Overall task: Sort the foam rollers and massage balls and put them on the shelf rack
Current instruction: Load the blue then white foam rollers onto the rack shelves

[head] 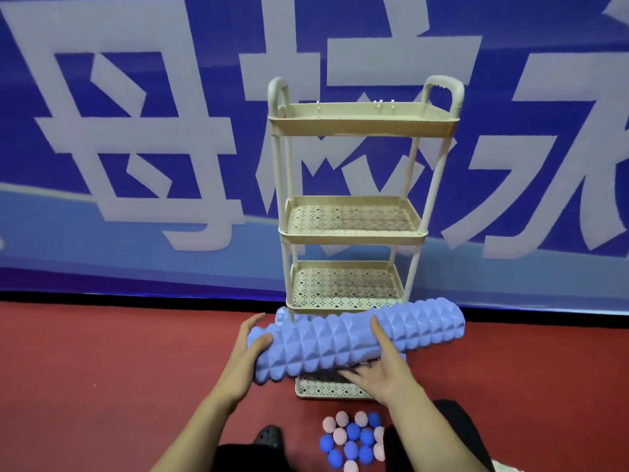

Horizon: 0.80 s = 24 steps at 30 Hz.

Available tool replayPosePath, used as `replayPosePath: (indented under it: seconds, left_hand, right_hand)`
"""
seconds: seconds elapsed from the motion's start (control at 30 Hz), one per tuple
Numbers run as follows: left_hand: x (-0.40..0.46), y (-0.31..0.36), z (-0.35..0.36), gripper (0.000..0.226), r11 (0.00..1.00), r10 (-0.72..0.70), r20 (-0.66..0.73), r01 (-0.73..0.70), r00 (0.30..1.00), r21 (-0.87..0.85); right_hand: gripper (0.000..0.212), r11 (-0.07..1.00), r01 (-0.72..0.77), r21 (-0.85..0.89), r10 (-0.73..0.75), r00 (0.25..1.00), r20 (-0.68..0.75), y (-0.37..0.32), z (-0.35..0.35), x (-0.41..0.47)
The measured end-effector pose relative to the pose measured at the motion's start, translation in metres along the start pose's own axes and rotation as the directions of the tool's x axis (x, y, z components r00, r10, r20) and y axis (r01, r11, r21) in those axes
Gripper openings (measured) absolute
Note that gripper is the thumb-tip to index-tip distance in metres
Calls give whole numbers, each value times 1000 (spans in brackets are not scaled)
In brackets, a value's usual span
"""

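I hold a long periwinkle-blue foam roller with a ridged pyramid pattern crosswise in front of the beige shelf rack. My left hand grips its left end, and my right hand grips it from below near the middle, thumb on top. A second blue roller peeks out behind the left end, at the rack's foot. Several spiky massage balls, blue and pink, lie in a heap on the red floor below my right arm. The rack's upper tiers hold nothing I can see.
The rack stands against a blue banner wall with large white characters. Red floor spreads to the left and right. A black shoe and dark trouser legs show at the bottom edge.
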State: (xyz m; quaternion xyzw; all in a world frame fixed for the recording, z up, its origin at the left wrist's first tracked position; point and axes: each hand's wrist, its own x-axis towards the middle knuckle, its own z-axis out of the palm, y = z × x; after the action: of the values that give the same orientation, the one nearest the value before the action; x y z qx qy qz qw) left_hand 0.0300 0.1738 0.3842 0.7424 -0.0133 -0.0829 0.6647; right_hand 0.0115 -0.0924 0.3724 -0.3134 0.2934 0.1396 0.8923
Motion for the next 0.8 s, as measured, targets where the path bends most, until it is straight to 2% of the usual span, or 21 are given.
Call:
replayPosePath:
  seconds: [0.1, 0.2, 0.27, 0.47, 0.6, 0.8]
  left_hand:
    - [8, -9, 18, 35, 999, 2, -46, 1, 999, 52]
    - [24, -19, 47, 30, 995, -26, -79, 34, 996, 97]
    - [36, -22, 65, 26, 995, -49, -104, 58, 993, 85]
    - [81, -35, 83, 48, 992, -79, -236, 99, 968, 77]
    - [113, -42, 79, 54, 986, -71, -290, 111, 954, 123]
    - [143, -77, 65, 48, 988, -112, -234, 132, 966, 75]
  right_hand:
    - [57, 999, -19, 33, 20, 1000, -13, -7, -22, 8]
    - [52, 997, -29, 76, 35, 996, -80, -14, -50, 17]
    - [57, 990, -22, 142, 44, 987, -157, -12, -65, 25]
    - [62, 957, 46, 287, 43, 955, -293, -5, -88, 49]
    - [56, 956, 154, 250, -47, 921, -386, -6, -90, 67]
    - [55, 931, 307, 197, -165, 836, -523, 1, -86, 104]
